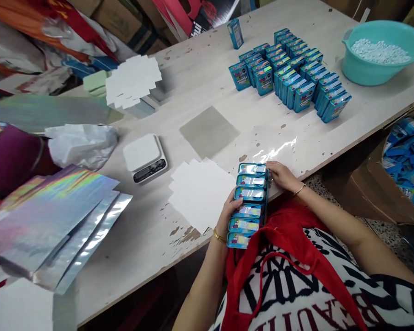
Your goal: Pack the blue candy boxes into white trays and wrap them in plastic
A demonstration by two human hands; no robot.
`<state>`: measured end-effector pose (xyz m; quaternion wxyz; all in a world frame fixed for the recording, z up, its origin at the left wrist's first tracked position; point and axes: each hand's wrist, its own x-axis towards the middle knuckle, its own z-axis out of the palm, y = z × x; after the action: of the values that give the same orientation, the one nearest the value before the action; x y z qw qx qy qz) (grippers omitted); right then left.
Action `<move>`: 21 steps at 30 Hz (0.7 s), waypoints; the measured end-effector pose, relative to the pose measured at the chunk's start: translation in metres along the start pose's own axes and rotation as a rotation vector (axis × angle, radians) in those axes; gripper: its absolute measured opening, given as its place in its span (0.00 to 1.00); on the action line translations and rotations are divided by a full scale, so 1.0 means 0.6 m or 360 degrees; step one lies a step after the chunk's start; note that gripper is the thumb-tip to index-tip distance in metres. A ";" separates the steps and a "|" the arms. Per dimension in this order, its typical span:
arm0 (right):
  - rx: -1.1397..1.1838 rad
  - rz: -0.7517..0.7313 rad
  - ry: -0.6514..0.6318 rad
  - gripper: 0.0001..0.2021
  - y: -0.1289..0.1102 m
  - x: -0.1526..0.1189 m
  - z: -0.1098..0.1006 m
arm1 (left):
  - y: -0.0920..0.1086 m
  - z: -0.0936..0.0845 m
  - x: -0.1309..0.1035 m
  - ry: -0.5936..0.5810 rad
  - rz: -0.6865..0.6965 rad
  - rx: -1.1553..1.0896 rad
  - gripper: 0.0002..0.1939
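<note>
A row of several blue candy tins lies at the table's front edge, close against my red apron. My left hand is closed around the row's left side, with the thumb over the tins. At the far right corner of the row, my right hand grips the end tin, its fingertips partly hidden behind it. To the left of the row, a fanned stack of white sheets lies flat on the table.
Upright blue candy boxes stand grouped at the back right, near a turquoise basin of small white candies. A white scale, a grey square sheet and silvery bags lie leftward. A carton of blue packs stands below right.
</note>
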<state>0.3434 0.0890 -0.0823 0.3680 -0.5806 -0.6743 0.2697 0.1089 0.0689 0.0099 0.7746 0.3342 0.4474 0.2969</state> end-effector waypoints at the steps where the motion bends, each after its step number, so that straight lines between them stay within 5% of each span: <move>1: 0.0065 0.0046 0.0054 0.16 -0.003 0.002 -0.004 | -0.002 0.002 0.007 -0.0022 -0.0009 0.0027 0.29; 8: 0.0294 0.0084 0.0471 0.15 -0.036 0.022 -0.026 | -0.008 -0.001 0.026 -0.0057 -0.0057 0.0150 0.32; 15: 0.0616 0.0079 0.0133 0.19 -0.012 0.029 -0.062 | 0.017 0.022 0.047 -0.0164 0.0066 0.0178 0.37; 21: 0.0336 0.0030 -0.0002 0.22 0.009 0.029 -0.083 | 0.004 0.028 0.085 -0.0094 -0.0059 0.0341 0.38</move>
<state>0.3859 0.1040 -0.0543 0.4240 -0.5447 -0.6371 0.3430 0.1449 0.1049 -0.0072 0.7526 0.4153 0.4597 0.2232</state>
